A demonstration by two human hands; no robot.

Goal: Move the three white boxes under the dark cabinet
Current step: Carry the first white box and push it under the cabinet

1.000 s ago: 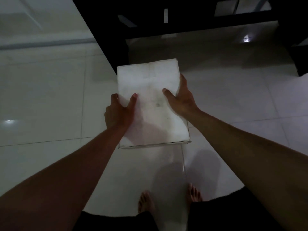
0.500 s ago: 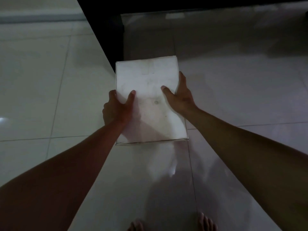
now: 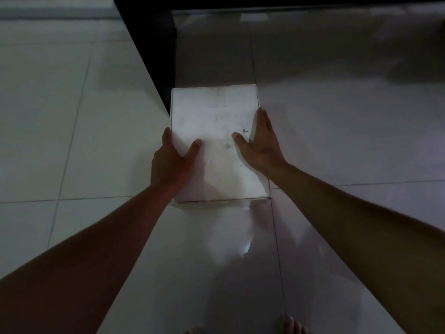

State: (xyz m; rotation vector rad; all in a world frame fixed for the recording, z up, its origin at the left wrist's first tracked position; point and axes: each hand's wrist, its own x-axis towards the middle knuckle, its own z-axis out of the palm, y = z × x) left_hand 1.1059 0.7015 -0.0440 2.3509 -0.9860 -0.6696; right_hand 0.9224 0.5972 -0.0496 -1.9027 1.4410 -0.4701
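One white box (image 3: 216, 121) is in view, flat and rectangular, low over the glossy tiled floor (image 3: 60, 116) or resting on it; I cannot tell which. My left hand (image 3: 172, 162) grips its left edge with the thumb on top. My right hand (image 3: 261, 143) grips the right edge, fingers stretched along the side, thumb on the lid. The box's far left corner sits against the dark cabinet's side panel (image 3: 154, 56). The shaded floor under the cabinet lies just beyond the box. No other white box shows.
The cabinet's dark lower edge (image 3: 289, 2) runs across the top of the view. Pale floor tiles spread to the left and right. My bare toes (image 3: 292, 325) show at the bottom edge.
The box has come down from mid-air toward the floor beside the cabinet panel, and my head has dipped so the cabinet's upper parts left the view. Both hands kept their grip.
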